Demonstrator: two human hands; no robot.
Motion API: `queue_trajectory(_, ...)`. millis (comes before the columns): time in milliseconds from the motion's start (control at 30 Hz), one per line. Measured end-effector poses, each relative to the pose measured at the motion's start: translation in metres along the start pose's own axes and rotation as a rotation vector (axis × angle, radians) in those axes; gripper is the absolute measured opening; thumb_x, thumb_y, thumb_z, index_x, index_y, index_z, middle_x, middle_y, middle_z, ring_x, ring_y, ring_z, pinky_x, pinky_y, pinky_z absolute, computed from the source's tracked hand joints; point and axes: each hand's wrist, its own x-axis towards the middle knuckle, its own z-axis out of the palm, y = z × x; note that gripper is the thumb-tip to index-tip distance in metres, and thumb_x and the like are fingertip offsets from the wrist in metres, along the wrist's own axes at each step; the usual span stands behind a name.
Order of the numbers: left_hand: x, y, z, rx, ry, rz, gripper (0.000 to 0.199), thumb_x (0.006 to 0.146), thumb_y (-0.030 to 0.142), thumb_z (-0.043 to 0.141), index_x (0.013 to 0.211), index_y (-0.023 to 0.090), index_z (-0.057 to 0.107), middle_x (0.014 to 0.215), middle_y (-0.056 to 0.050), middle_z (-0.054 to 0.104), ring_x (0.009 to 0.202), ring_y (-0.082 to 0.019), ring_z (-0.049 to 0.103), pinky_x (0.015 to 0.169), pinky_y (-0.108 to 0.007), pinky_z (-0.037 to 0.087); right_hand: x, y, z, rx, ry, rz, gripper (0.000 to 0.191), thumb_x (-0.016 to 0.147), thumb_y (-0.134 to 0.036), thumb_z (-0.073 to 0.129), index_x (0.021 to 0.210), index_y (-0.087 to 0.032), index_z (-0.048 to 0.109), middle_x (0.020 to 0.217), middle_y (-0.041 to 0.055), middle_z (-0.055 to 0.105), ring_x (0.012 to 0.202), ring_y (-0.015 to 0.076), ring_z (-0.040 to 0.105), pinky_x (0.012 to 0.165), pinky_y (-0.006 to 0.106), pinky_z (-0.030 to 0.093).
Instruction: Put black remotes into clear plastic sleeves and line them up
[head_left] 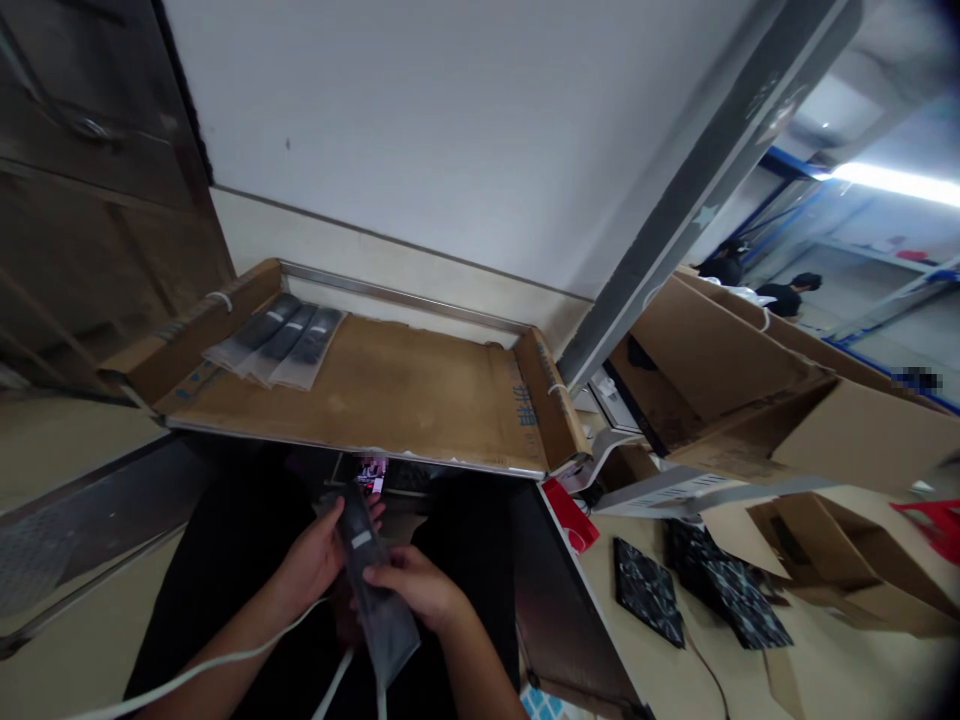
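Note:
Above my lap, a long dark item in a frosted plastic sleeve [369,590] is held between both hands. My left hand [319,555] grips its upper end, thumb on top. Farther down the sleeve, my right hand [420,588] pinches its right side with the thumb over the front. A small pale label shows on the dark item. Three similar sleeved dark items [296,335] lie side by side at the left end of the cardboard-lined tray [420,390]. A lit phone screen [371,473] shows just beyond my left hand.
White cables [225,660] run past my forearms. A large open cardboard box [735,370] stands to the right, with a smaller box [862,560] on the floor below. Black patterned packets [649,590] lie near it. Two people [787,298] are in the far background.

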Motion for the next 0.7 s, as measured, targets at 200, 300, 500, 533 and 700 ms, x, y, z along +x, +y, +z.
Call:
queue_trajectory(200, 0.01, -0.005, -0.014, 0.234, 0.027, 0.069, 0.041, 0.068, 0.041, 0.089, 0.097, 0.014, 0.076, 0.093, -0.008, 0.079, 0.082, -0.022, 0.074, 0.072, -0.03, 0.059, -0.005, -0.001, -0.002, -0.057, 0.021, 0.011, 0.07, 0.049, -0.055, 0.095, 0.1, -0.012, 0.073, 0.077, 0.0053, 0.073, 0.062, 0.0163, 0.065, 0.072, 0.036, 0.053)
queue_trajectory(300, 0.005, -0.008, -0.017, 0.361, 0.036, 0.088, 0.047, 0.057, 0.044, 0.094, 0.088, 0.014, 0.075, 0.081, -0.005, 0.077, 0.07, -0.02, 0.071, 0.067, -0.029, 0.056, -0.007, -0.001, -0.005, -0.075, -0.004, -0.007, 0.07, 0.05, -0.053, 0.096, 0.103, -0.013, 0.074, 0.078, 0.0036, 0.073, 0.063, 0.0155, 0.065, 0.074, 0.035, 0.053)
queue_trajectory(500, -0.011, -0.007, -0.012, 0.35, 0.118, 0.059, 0.052, 0.053, 0.044, 0.095, 0.09, 0.013, 0.076, 0.086, -0.007, 0.078, 0.075, -0.021, 0.071, 0.071, -0.03, 0.056, -0.005, 0.003, -0.01, -0.149, -0.031, -0.019, 0.067, 0.053, -0.055, 0.095, 0.103, -0.014, 0.076, 0.075, 0.0002, 0.07, 0.061, 0.014, 0.063, 0.07, 0.031, 0.051)
queue_trajectory(533, -0.01, -0.004, -0.012, 0.305, 0.155, 0.07, 0.053, 0.052, 0.045, 0.095, 0.09, 0.014, 0.076, 0.086, -0.006, 0.078, 0.075, -0.021, 0.071, 0.072, -0.03, 0.057, -0.005, 0.004, -0.01, -0.146, -0.026, -0.014, 0.067, 0.053, -0.055, 0.095, 0.103, -0.015, 0.076, 0.074, -0.0001, 0.07, 0.06, 0.0137, 0.062, 0.069, 0.031, 0.051)
queue_trajectory(700, -0.003, 0.019, -0.016, 0.298, 0.194, 0.17, 0.051, 0.058, 0.053, 0.089, 0.087, 0.015, 0.075, 0.082, -0.005, 0.077, 0.072, -0.02, 0.07, 0.069, -0.031, 0.057, -0.005, 0.004, -0.012, -0.147, 0.01, 0.006, 0.07, 0.049, -0.055, 0.095, 0.104, -0.015, 0.075, 0.074, 0.0, 0.069, 0.059, 0.0133, 0.061, 0.066, 0.031, 0.05)
